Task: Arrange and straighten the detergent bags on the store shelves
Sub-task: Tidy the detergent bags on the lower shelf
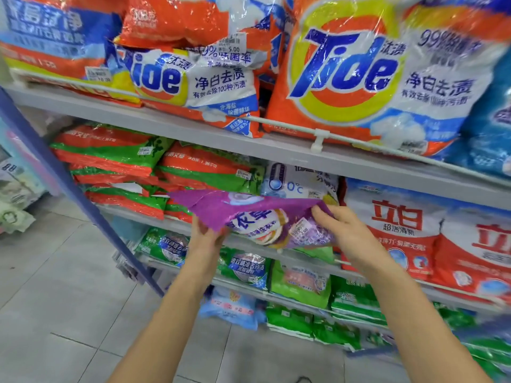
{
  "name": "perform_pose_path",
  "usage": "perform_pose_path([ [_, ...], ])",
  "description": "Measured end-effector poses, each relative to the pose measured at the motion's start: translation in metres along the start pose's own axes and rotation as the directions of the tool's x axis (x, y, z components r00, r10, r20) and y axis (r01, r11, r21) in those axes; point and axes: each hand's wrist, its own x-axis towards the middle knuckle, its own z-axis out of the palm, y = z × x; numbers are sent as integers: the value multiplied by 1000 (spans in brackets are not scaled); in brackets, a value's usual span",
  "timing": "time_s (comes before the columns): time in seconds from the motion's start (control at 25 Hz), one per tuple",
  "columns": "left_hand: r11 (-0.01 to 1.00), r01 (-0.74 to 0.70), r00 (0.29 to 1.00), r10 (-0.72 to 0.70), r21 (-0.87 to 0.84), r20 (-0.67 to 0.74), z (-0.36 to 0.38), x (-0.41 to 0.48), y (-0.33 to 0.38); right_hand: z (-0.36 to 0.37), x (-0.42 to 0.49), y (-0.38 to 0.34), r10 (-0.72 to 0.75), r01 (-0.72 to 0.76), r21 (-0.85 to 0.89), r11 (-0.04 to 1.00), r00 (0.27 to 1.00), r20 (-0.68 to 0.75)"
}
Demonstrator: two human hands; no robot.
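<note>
Fingers of the right hand curl over the right edge of the purple detergent bag, while the left hand grips its lower left edge. Both forearms reach forward, holding it before a white bag.

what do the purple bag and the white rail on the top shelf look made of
Purple bag: thin glossy plastic film, judging by its creases and glare. White rail: smooth, matte, likely plastic or painted metal; the look leaves it open.
</note>
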Motion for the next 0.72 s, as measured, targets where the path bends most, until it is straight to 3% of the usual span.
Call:
perform_pose_path([
  [0.08,988,-120,989,127,-94,72,18,-35,44,-3,-6,-3,170,-215,255,943,967,188],
  [0.2,941,-95,991,120,-325,58,25,-50,66,0,-9,3,195,-285,287,914,932,305],
  [0.32,940,-141,989,145,-312,-10,26,-56,80,5,-7,2,96,-156,255,954,968,234],
  [0.44,946,-228,970,242,-231,37,29,-67,97,10,-3,-9,-111,85,146,986,977,185],
  [0.56,947,-306,946,314,-97,76,34,-76,112,23,-2,-22,-266,271,128,954,962,-53],
  [0.64,931,-363,922,366,-46,130,39,-83,120,26,-5,-26,-288,315,146,938,941,-179],
  [0.72,911,-411,902,409,-10,140,41,-85,124,20,-8,-29,-242,275,202,940,955,-173],
])
